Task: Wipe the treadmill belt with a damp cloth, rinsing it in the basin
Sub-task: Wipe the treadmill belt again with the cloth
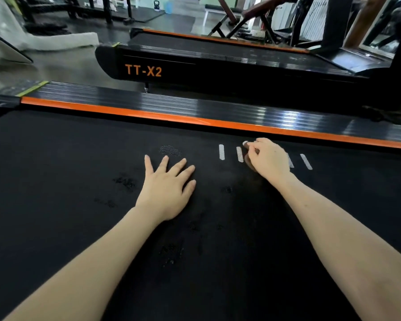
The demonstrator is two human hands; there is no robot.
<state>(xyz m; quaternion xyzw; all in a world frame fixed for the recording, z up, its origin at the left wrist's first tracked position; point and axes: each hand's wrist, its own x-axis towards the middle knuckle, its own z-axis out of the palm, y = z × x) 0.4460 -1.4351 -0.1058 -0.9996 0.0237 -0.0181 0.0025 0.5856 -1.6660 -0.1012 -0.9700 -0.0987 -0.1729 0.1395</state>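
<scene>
A gym floor with benches and a second treadmill [218, 66] marked TT-X2 lies beyond the near treadmill, whose black belt [79, 170] fills most of the view, edged on the far side by an orange strip [148, 113] and a ribbed side rail [171, 101]. The belt carries dull smudges and a row of short white marks [221, 152] near its far edge.

The step in hand looks like the wiping itself, worked at one spot by those white marks. The right hand [270, 158] is curled almost closed, fingers bunched and pressing down on something small and dark brownish [249, 162] against the belt; it may be the cloth wadded up, but too little shows to say for sure. The left hand [169, 186] lies flat and fully spread on the belt, holding nothing, apparently bracing the body.

No basin is in view, so rinsing is not at hand. Judging from the smudges nearer the camera, much of the belt is left to do; the next move likely calls for sweeping the right hand back across those patches with steady pressure, the left shifting clear.
</scene>
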